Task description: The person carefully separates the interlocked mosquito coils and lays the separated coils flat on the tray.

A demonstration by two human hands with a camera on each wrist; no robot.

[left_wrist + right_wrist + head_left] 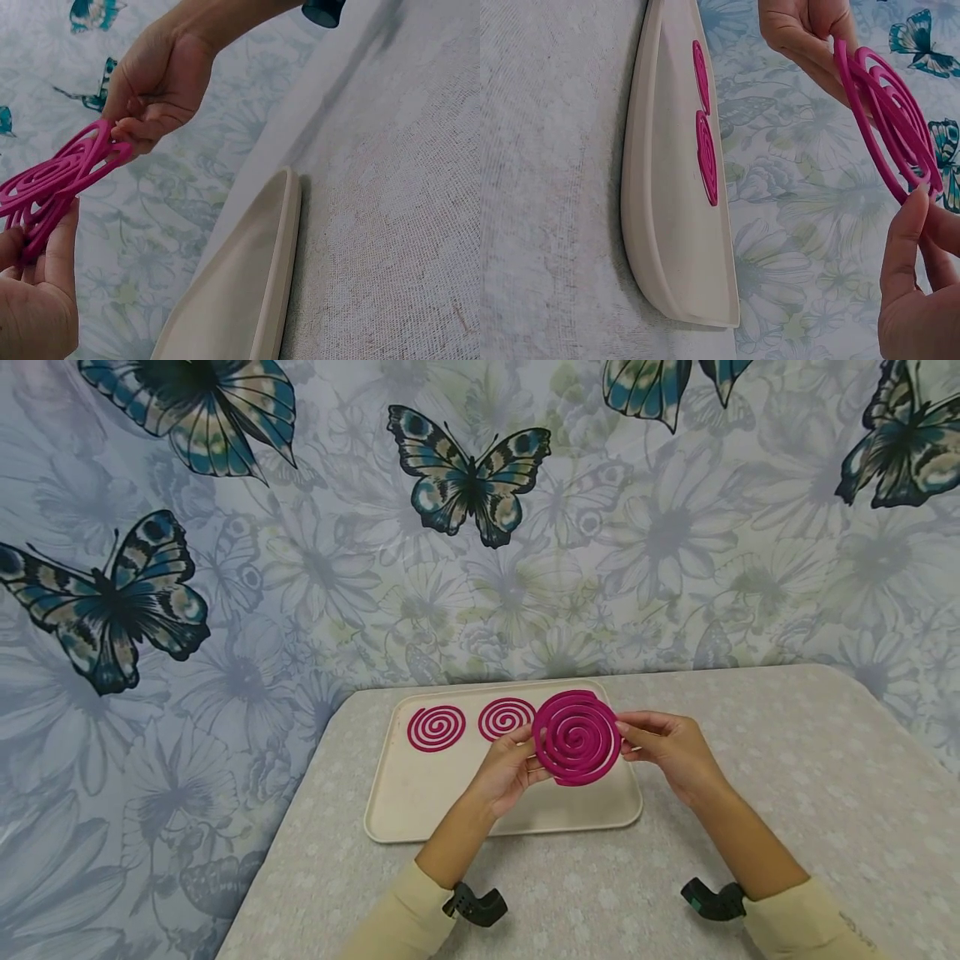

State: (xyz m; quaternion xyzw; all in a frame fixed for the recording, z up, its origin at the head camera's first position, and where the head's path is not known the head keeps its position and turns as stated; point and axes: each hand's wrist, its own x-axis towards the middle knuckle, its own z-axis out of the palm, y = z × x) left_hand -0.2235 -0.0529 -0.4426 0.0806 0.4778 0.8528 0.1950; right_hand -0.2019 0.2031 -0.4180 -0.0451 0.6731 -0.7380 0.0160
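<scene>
My left hand (501, 774) and right hand (675, 753) hold a dense magenta pair of mosquito coils (577, 737) between them, raised above the tray. The left fingers and thumb grip the left edge, while my right thumb and fingertips pinch the right edge. In the right wrist view, the strands of the held coils (889, 120) cross and stand partly apart. Two single magenta spiral coils lie flat on the cream tray (427, 806): the left coil (436, 728) is in full view, and the right coil (504, 717) is partly covered by my left hand and the held pair.
The tray sits near the back of a table with a pale patterned cloth (795, 752). Behind it stands a wall (330, 568) covered with flowers and butterflies. A dark band (480, 906) is worn on each wrist.
</scene>
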